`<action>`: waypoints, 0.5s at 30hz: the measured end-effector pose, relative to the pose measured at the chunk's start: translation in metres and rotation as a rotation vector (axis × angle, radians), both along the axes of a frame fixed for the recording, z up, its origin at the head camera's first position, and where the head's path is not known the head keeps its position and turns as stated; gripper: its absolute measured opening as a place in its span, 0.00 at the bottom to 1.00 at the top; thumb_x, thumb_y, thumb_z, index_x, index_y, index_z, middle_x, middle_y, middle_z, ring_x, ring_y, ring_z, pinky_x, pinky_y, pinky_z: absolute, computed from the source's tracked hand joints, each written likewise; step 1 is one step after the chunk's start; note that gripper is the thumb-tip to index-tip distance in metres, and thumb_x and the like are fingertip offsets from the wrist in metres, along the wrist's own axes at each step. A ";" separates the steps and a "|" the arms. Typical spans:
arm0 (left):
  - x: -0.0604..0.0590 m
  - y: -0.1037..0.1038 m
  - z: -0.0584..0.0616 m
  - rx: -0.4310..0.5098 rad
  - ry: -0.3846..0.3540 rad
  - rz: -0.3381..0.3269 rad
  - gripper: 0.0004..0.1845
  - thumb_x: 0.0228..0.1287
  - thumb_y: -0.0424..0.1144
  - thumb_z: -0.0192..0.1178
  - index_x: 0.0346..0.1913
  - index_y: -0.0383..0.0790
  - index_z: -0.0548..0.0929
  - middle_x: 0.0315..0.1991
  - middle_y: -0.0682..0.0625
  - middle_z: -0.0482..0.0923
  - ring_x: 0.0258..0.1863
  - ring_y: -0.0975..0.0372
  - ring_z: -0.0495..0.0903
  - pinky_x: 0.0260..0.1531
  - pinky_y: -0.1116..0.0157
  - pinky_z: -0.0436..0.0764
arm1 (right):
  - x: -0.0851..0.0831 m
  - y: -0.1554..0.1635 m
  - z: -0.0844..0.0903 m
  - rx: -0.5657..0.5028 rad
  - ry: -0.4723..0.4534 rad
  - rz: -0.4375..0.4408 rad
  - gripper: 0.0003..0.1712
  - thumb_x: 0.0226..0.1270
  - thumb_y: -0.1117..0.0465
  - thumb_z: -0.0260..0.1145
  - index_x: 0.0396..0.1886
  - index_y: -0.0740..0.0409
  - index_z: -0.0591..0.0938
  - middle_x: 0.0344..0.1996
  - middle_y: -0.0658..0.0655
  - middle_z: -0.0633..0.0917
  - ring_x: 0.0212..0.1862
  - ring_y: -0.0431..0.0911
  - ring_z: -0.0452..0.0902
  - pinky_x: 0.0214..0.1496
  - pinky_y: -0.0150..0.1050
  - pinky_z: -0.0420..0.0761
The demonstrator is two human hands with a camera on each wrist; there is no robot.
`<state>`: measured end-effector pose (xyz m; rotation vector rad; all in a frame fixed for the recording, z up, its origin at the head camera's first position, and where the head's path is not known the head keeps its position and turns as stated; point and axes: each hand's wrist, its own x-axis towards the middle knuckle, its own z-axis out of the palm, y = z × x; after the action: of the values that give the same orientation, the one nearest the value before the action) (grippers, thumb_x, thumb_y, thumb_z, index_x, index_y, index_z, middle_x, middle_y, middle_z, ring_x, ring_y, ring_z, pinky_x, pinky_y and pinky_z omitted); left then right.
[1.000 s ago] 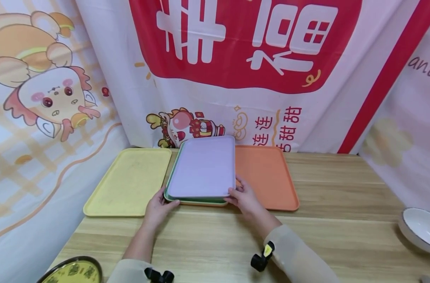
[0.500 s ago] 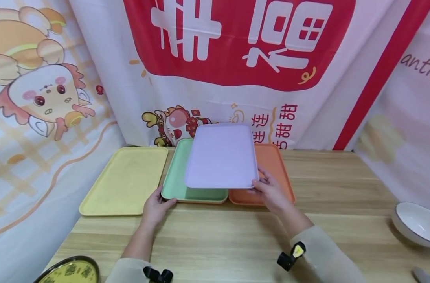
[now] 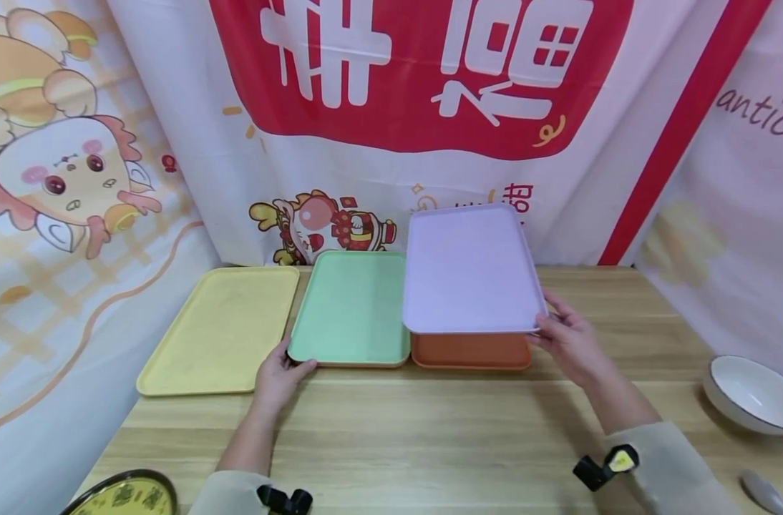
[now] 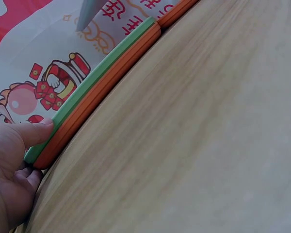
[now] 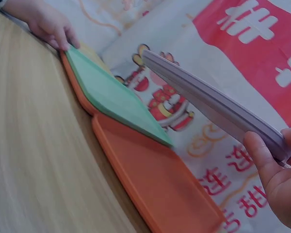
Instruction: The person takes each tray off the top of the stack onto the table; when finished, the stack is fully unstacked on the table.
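1. Yellow tray (image 3: 220,329) flat on table (image 3: 430,436), just left of left hand; dark-rimmed yellow dish (image 3: 127,497), partly cut off, beside left forearm.
2. Left hand (image 3: 278,379) grips near-left corner of green tray (image 3: 353,307), thumb on top; lower orange tray (image 4: 101,87) stacked directly beneath.
3. Right of that stack, touching it: second orange tray (image 3: 472,350), between the hands.
4. Lilac tray (image 3: 472,268) raised above second orange tray, near-right corner pinched by right hand (image 3: 572,343).
5. White bowl (image 3: 755,390) right of right hand; grey utensil (image 3: 761,492) nearer, partly cut off.
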<state>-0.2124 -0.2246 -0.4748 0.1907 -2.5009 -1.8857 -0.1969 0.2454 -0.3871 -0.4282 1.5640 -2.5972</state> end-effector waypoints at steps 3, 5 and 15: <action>0.000 0.000 0.001 0.003 -0.004 0.002 0.47 0.64 0.32 0.64 0.76 0.27 0.44 0.77 0.32 0.45 0.77 0.44 0.47 0.77 0.53 0.56 | 0.004 0.022 0.002 -0.042 0.047 0.013 0.25 0.74 0.75 0.48 0.58 0.50 0.81 0.44 0.54 0.87 0.43 0.45 0.87 0.45 0.36 0.89; 0.000 0.000 0.001 0.002 -0.005 0.003 0.47 0.64 0.32 0.64 0.76 0.27 0.44 0.77 0.32 0.45 0.77 0.44 0.47 0.76 0.53 0.56 | 0.006 0.038 0.003 -0.032 0.064 0.002 0.25 0.74 0.75 0.47 0.59 0.51 0.81 0.45 0.54 0.88 0.43 0.45 0.87 0.45 0.37 0.89; 0.001 0.000 0.002 0.010 -0.007 0.006 0.47 0.64 0.32 0.64 0.76 0.27 0.44 0.77 0.32 0.45 0.77 0.45 0.47 0.76 0.54 0.57 | 0.018 0.112 0.002 0.013 0.035 -0.038 0.27 0.76 0.75 0.43 0.58 0.50 0.81 0.46 0.51 0.87 0.43 0.46 0.88 0.42 0.37 0.89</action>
<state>-0.2111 -0.2245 -0.4726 0.2056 -2.4929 -1.8984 -0.1793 0.3575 -0.3853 -0.4503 1.6149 -2.6198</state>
